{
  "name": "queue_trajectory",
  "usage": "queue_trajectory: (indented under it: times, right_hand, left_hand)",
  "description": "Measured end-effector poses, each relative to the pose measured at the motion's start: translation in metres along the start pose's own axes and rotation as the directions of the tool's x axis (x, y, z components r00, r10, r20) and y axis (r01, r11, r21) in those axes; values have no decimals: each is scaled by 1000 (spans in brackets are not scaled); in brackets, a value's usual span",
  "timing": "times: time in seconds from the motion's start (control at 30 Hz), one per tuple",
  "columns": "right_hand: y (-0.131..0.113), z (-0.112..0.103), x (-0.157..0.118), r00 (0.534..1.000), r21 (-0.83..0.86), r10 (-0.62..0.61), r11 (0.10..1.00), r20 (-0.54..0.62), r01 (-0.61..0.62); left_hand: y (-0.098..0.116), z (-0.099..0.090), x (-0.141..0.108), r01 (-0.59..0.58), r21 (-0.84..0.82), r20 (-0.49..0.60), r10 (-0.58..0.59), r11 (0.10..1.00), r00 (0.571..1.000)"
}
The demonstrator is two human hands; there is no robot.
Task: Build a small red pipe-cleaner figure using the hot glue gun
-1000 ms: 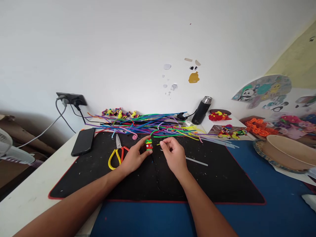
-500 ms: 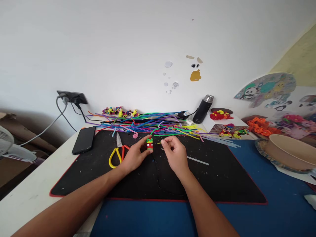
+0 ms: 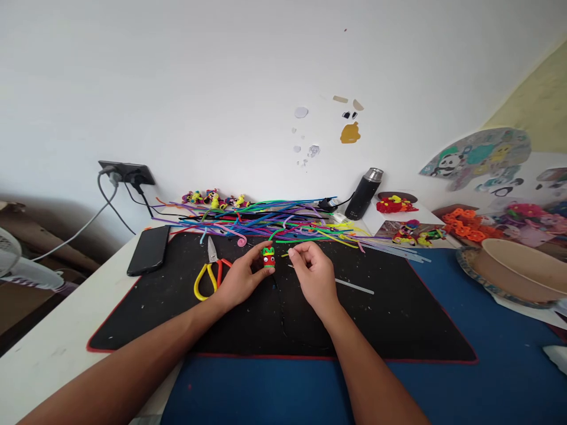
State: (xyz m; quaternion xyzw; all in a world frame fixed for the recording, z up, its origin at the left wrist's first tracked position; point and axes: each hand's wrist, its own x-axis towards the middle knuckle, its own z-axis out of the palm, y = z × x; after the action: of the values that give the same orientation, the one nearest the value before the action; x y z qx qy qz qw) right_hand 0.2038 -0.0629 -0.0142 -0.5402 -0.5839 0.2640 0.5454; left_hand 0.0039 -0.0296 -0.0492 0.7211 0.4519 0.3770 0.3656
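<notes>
Between the thumb and fingers of my left hand [image 3: 243, 274] stands a small pipe-cleaner figure [image 3: 269, 260], banded red, yellow and green with googly eyes. A green strand rises behind its top. My right hand [image 3: 313, 270], a short way to the right, is closed in a pinch on a short yellow-green pipe-cleaner piece [image 3: 284, 255] that points toward the figure without touching it. A translucent glue stick [image 3: 355, 287] lies beside my right hand. Just left of my left hand rest scissors [image 3: 207, 277] with yellow and red handles, blades pointing away.
Many coloured pipe cleaners [image 3: 257, 218] lie across the back of the black mat [image 3: 186, 330]. A phone [image 3: 148, 251] is at the left, a black thermos [image 3: 364, 193] at the back. Finished figures [image 3: 215, 199] sit along the wall. A beige bowl [image 3: 527, 271] stands at the right.
Both hands hold nearly the same pose, with the figure and the yellow-green piece still apart. The whole view has shifted very slightly.
</notes>
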Motion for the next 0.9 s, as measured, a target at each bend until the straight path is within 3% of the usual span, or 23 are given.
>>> queue_trajectory:
  times: [0.4, 0.57, 0.73, 0.9]
  right_hand:
    - [-1, -1, 1, 1000, 55, 19, 998, -7, -19]
    - [-1, -3, 2, 1000, 48, 21, 999, -2, -21]
    - [0, -3, 1, 1000, 21, 26, 999, 7, -26]
    - [0, -2, 1, 1000, -11, 13, 1000, 22, -13]
  left_hand:
    - [3, 0, -4, -29, 44, 10, 28, 999, 1000]
    - [10, -12, 0, -14, 17, 15, 13, 1000, 1000]
    - [4, -29, 6, -34, 262, 38, 25, 964, 999]
    - [-14, -31, 9, -84, 497, 79, 52, 864, 996]
